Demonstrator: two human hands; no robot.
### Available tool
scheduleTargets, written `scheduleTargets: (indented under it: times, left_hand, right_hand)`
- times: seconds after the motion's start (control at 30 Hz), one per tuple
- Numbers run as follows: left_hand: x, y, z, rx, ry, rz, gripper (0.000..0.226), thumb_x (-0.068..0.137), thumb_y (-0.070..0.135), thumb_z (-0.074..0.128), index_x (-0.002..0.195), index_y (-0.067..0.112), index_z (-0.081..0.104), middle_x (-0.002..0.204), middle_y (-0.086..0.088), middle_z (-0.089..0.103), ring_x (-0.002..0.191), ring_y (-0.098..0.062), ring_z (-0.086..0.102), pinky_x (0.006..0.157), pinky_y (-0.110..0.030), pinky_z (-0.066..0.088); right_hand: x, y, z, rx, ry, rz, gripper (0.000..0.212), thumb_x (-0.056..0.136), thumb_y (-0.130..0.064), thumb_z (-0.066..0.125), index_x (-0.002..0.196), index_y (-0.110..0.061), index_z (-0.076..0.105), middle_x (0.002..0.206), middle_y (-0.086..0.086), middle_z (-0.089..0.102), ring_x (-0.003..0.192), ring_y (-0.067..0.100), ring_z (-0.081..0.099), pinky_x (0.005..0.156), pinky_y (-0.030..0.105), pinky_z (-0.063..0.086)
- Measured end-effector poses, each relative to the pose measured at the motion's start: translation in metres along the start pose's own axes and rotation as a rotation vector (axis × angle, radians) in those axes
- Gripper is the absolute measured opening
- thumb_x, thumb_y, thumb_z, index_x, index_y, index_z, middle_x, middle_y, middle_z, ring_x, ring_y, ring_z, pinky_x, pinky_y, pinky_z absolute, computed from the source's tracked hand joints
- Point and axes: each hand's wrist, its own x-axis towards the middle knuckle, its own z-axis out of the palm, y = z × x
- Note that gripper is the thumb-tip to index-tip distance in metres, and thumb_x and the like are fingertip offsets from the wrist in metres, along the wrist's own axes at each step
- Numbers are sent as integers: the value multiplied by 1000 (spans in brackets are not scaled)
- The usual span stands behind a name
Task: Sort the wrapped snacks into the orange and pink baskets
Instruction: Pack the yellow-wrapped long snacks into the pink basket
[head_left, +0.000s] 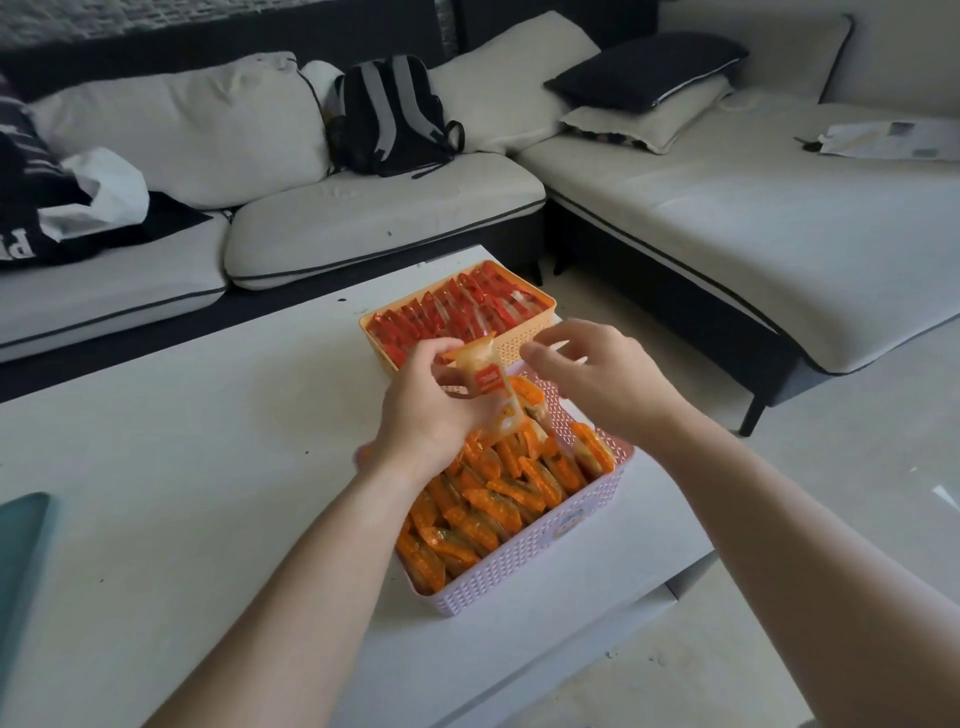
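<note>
Left hand (431, 410) grips one wrapped snack (488, 382), fingers and thumb curled round its upper part. The packet is pale with orange print and a small red label, and it is tilted in the air over the far end of the pink basket (530, 551). Right hand (597, 374) is just beside the packet, fingers loose and slightly spread, holding nothing. Contact with the wrapper is unclear. The pink basket sits near the table (182, 415) right edge and is packed with orange-wrapped snacks (493, 501), mostly on edge in rows. The orange basket (511, 345) is just behind it, close or touching, and is full of red-wrapped snacks (447, 312). Teal object (21, 561) at the table's left edge, cut off. Sofa (363, 228) behind the table, black backpack (395, 114) on it.
</note>
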Motion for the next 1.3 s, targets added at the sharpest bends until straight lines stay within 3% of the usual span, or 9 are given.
scheduleTargets:
  times: [0.13,0.27,0.33,0.43,0.5,0.7,0.93,1.1,1.3]
  left_hand:
    - [-2,16,16,-115,-20,54,62,77,32,89,130,28,59,109,15,72,99,-7,71,76,-18,55]
    - [8,9,14,-212,-148,62,38,92,14,75,128,22,65,106,14,78,101,-9,73,86,-30,62]
    - [14,-4,10,4,-62,138,26,97,9,67,118,24,69,106,15,76,100,-8,71,84,-29,62]
    - [17,-21,7,387,-35,188,19,99,20,64,116,28,66,119,10,65,102,-9,61,78,-22,56]
    - [19,-29,6,425,-103,163,27,98,37,65,124,30,62,122,10,61,106,-11,59,79,-23,51]
    - [11,-19,24,510,-234,357,32,97,49,61,126,36,64,134,14,57,126,-11,46,94,-28,42]
    - [4,-19,44,756,-248,413,32,98,51,57,120,35,74,130,16,61,125,-14,46,101,-37,46]
    - [-1,-20,32,541,-195,408,25,100,42,59,116,30,74,128,12,61,124,-10,48,95,-27,46]
    - [-8,-40,-4,547,119,47,29,96,44,62,120,27,61,124,2,57,113,-18,53,84,-34,53]
  right_hand:
    - [5,-3,4,53,-28,-65,33,92,-55,65,108,-27,68,95,-13,69,81,8,68,61,21,51]
    - [15,16,-4,49,88,1,19,94,-39,69,108,-28,63,95,-13,65,79,10,67,61,22,57]
    - [16,25,-6,16,62,49,31,94,-34,70,122,-25,59,100,-11,64,76,8,65,55,16,52]
    - [13,34,0,-180,-62,26,50,94,-28,71,136,-31,46,108,-8,63,76,10,66,56,18,58]
    - [12,38,5,-309,-109,-33,55,93,-26,72,137,-36,40,110,-5,65,81,16,68,66,27,64]
    - [13,45,4,-685,-52,-223,17,95,-32,66,110,-36,73,127,-10,62,112,12,57,85,28,58]
    - [9,47,-4,-607,-217,-171,28,102,-42,53,119,-32,73,137,-12,54,128,12,41,109,33,38]
    - [5,64,-4,-562,-246,16,40,96,-39,66,131,-39,47,142,-3,46,122,18,43,97,35,52]
    - [5,73,5,-279,-240,242,66,90,-48,73,140,-27,35,129,1,56,101,19,60,78,29,58]
